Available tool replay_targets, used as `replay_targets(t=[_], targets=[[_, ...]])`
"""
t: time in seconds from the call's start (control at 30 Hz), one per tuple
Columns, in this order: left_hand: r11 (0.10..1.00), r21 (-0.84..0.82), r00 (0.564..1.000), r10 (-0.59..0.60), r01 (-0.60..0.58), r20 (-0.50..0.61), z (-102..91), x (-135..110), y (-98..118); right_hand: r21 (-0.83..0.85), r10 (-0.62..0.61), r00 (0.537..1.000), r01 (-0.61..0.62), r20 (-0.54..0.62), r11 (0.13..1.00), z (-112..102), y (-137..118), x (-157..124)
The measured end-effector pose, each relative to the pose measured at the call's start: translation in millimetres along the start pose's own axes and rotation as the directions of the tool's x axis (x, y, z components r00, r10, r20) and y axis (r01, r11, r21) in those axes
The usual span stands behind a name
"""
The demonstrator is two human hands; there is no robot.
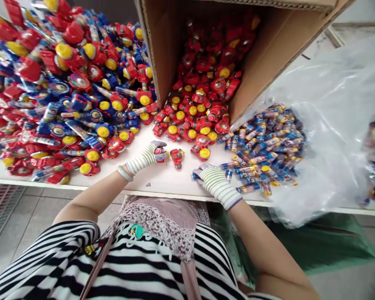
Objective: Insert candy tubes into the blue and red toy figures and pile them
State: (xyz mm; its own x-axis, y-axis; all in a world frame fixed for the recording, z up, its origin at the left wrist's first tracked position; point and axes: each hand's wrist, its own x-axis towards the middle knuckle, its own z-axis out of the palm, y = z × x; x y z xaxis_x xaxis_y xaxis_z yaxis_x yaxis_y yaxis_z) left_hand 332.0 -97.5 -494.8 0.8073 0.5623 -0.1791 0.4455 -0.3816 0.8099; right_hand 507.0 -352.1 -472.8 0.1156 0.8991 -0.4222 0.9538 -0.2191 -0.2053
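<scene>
My left hand (151, 154), in a striped glove with grey fingertips, is closed on a red toy piece with a yellow part, mostly covered by the fingers. Just right of it a loose red toy piece (176, 158) lies on the white table (162, 181). My right hand (214, 180), gloved the same way, is closed around a small blue tube that shows at its fingertips. Beside that hand spreads a heap of small blue and yellow tubes (265, 143) with printed wrappers. Red toy pieces with yellow discs (203, 121) spill towards me from the box.
An open cardboard box (256, 62) lies on its side at the back. To the left rises a large pile of red and blue toys (81, 83) with tubes attached. Clear plastic sheeting (331, 125) covers the right side. A green bag (325, 246) is below the table edge.
</scene>
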Motion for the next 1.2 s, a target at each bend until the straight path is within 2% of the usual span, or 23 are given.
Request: replay_targets(t=[0.07, 0.1, 0.17, 0.27, 0.33, 0.4, 0.43, 0.5, 0.6, 0.63, 0.7, 0.77, 0.83, 0.9, 0.93, 0.97, 1.0, 1.03, 1.07, 1.1, 1.13, 1.17, 1.2], targets=[[0.963, -0.269, 0.999, -0.033, 0.031, -0.001, -4.8, -1.9, -7.6, 0.090, 0.041, 0.996, -0.034, -0.076, 0.995, 0.9, 1.1, 3.8], [0.927, -0.373, 0.999, -0.033, 0.031, 0.001, -7.0, -5.0, -11.0, 0.187, 0.077, 0.987, -0.050, -0.141, 0.981, 3.4, 2.5, 5.0], [0.898, -0.440, 1.000, -0.021, 0.013, -0.013, -10.8, -14.6, -15.6, 0.442, 0.169, 0.944, -0.027, -0.284, 0.897, 12.0, 4.5, 7.2], [0.957, -0.290, 1.000, 0.000, -0.005, -0.019, -20.2, -32.1, -17.0, 0.702, 0.254, 0.873, 0.132, -0.417, 0.700, 29.7, 4.1, 12.0], [0.989, -0.149, 0.996, 0.012, 0.002, 0.092, -31.8, -41.3, -14.9, 0.754, 0.263, 0.857, 0.197, -0.443, 0.626, 39.9, 2.7, 16.2], [0.998, 0.035, 0.960, 0.036, -0.048, 0.278, -44.4, -46.3, -10.3, 0.773, 0.279, 0.856, 0.197, -0.435, 0.603, 45.4, 1.3, 19.7], [0.982, 0.156, 0.930, 0.040, -0.103, 0.365, -49.2, -47.4, -6.8, 0.764, 0.281, 0.861, 0.174, -0.425, 0.621, 45.9, 0.2, 20.8], [0.884, 0.388, 0.862, 0.034, -0.262, 0.505, -52.4, -48.8, 3.2, 0.688, 0.266, 0.883, 0.085, -0.388, 0.720, 42.2, -3.4, 21.0], [0.690, 0.555, 0.773, 0.009, -0.464, 0.634, -40.6, -55.4, 23.0, 0.453, 0.248, 0.933, -0.108, -0.262, 0.885, 28.1, -14.3, 18.7], [0.638, 0.579, 0.759, 0.014, -0.508, 0.651, -34.6, -59.4, 29.3, 0.375, 0.246, 0.945, -0.152, -0.215, 0.914, 22.8, -18.5, 18.2], [0.568, 0.612, 0.759, 0.034, -0.550, 0.650, -25.0, -67.8, 38.2, 0.256, 0.237, 0.962, -0.198, -0.133, 0.946, 14.2, -25.4, 18.4], [0.565, 0.612, 0.763, 0.049, -0.553, 0.645, -24.3, -72.4, 40.4, 0.214, 0.224, 0.971, -0.201, -0.088, 0.956, 10.7, -27.7, 19.7], [0.641, 0.574, 0.766, 0.033, -0.509, 0.642, -33.7, -70.5, 38.1, 0.306, 0.231, 0.966, -0.187, -0.115, 0.933, 12.4, -26.8, 20.7], [0.827, 0.446, 0.819, 0.030, -0.342, 0.573, -46.7, -63.5, 35.6, 0.551, 0.246, 0.949, -0.099, -0.199, 0.829, 17.2, -28.3, 20.5], [0.925, 0.307, 0.864, 0.042, -0.223, 0.501, -50.7, -59.3, 35.4, 0.703, 0.257, 0.939, -0.022, -0.229, 0.710, 19.3, -31.8, 20.4], [0.989, 0.097, 0.916, 0.065, -0.113, 0.396, -51.3, -55.1, 36.0, 0.841, 0.265, 0.933, 0.067, -0.244, 0.538, 20.4, -37.5, 20.6], [0.988, -0.146, 0.961, 0.095, -0.059, 0.260, -47.6, -51.3, 37.2, 0.932, 0.267, 0.931, 0.156, -0.249, 0.328, 19.8, -45.0, 21.5], [0.929, -0.362, 0.986, 0.128, -0.080, 0.110, -39.5, -47.7, 38.6, 0.965, 0.264, 0.930, 0.230, -0.255, 0.122, 17.4, -53.5, 23.2], [0.840, -0.523, 0.987, 0.156, -0.145, -0.024, -28.0, -44.4, 40.0, 0.957, 0.269, 0.925, 0.288, -0.270, -0.030, 13.0, -61.8, 25.9], [0.753, -0.624, 0.977, 0.171, -0.211, -0.124, -14.4, -41.2, 41.4, 0.935, 0.288, 0.911, 0.338, -0.295, -0.112, 7.1, -68.7, 29.2], [0.690, -0.679, 0.968, 0.180, -0.252, -0.177, -0.9, -37.9, 42.7, 0.915, 0.316, 0.892, 0.380, -0.325, -0.134, 0.1, -73.5, 32.9], [0.668, -0.697, 0.965, 0.190, -0.262, -0.181, 10.7, -34.4, 44.2, 0.906, 0.344, 0.869, 0.410, -0.355, -0.102, -7.4, -75.5, 36.6], [0.676, -0.694, 0.969, 0.197, -0.247, -0.152, 18.9, -30.7, 46.0, 0.906, 0.370, 0.847, 0.421, -0.382, -0.028, -14.9, -75.1, 39.9]])
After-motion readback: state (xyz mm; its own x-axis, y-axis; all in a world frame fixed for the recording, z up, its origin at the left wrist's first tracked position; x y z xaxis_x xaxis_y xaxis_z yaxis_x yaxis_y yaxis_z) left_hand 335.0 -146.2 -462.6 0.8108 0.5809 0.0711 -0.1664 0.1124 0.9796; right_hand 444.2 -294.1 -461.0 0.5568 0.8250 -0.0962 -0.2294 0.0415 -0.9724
